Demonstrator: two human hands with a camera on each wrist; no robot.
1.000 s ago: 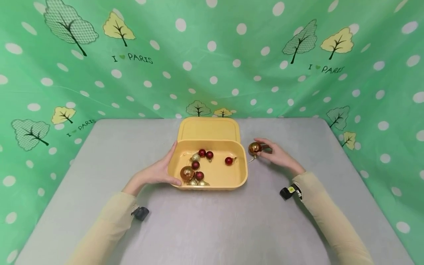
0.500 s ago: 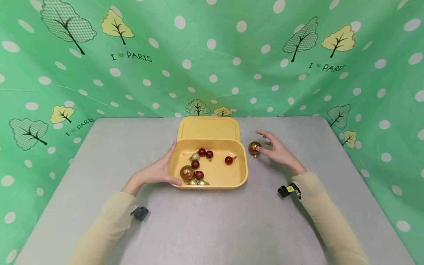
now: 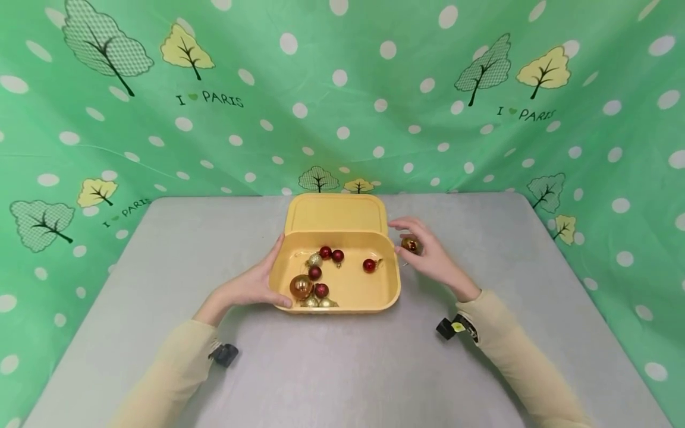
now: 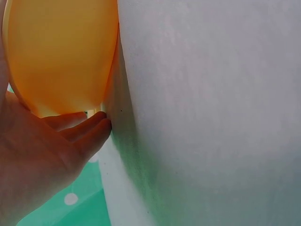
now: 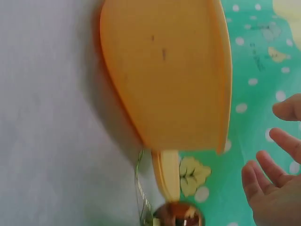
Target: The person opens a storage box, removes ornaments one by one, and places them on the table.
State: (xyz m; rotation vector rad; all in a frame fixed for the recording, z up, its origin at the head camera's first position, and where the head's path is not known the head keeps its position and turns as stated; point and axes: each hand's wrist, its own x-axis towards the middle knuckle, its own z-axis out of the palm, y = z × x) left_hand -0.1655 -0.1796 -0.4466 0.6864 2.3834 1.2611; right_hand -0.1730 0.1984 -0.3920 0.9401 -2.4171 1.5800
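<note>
A yellow lidded box (image 3: 358, 294) stands on the table with its lid (image 3: 336, 214) folded back. My left hand (image 3: 246, 289) holds its left end, thumb at the front rim and fingers along the outer wall. Inside lie a large shiny gold Christmas bauble (image 3: 301, 286), several small red baubles (image 3: 369, 266) and a few pale gold ones (image 3: 314, 260). Another large gold bauble (image 3: 410, 244) rests on the table right of the box. My right hand (image 3: 436, 261) is beside and above it, fingers spread toward the box rim. In the right wrist view, those fingers stand apart from the bauble (image 5: 181, 214).
The grey table (image 3: 342, 362) meets a green dotted cloth (image 3: 342, 101) printed with trees at the back and sides. A gold string (image 5: 139, 188) trails from the bauble beside the box, close to the box wall.
My right hand has let go of the large gold bauble and moved left, fingers now reaching to the box's right rim. The bauble stays on the table. My left hand keeps its place.
</note>
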